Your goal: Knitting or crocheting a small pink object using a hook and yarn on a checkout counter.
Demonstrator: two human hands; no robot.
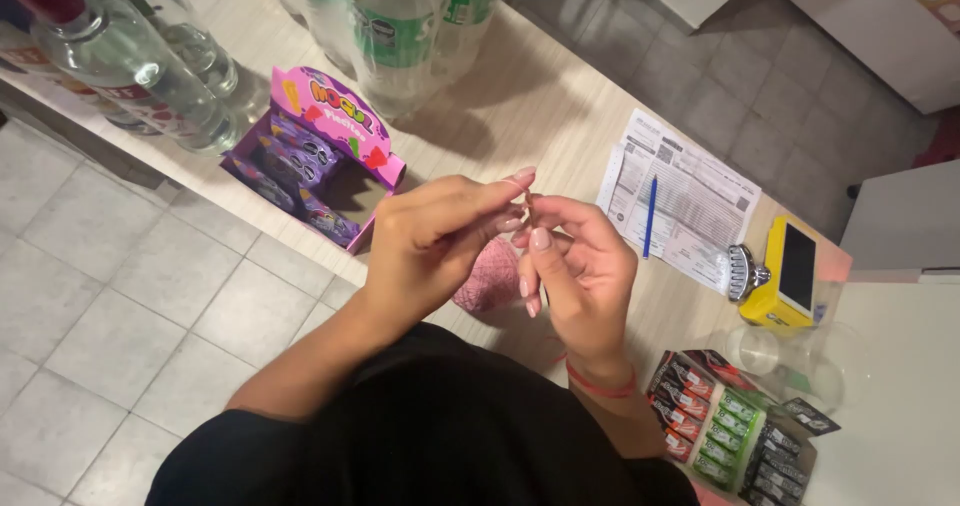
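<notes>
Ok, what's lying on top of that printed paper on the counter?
A blue pen lies along the printed paper, roughly at its middle. A clear wrapper with a ridged metal piece covers its near corner; what is printed beneath cannot be seen.

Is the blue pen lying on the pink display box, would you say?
No, the blue pen lies on the printed paper sheet.

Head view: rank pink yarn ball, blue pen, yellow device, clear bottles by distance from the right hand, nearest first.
From the right hand:
1. Pink yarn ball, just beside it, under the hands.
2. Blue pen, on the printed paper, past the hand.
3. Yellow device, farther along the counter, near its edge.
4. Clear bottles, far end, beyond the left hand.
</notes>
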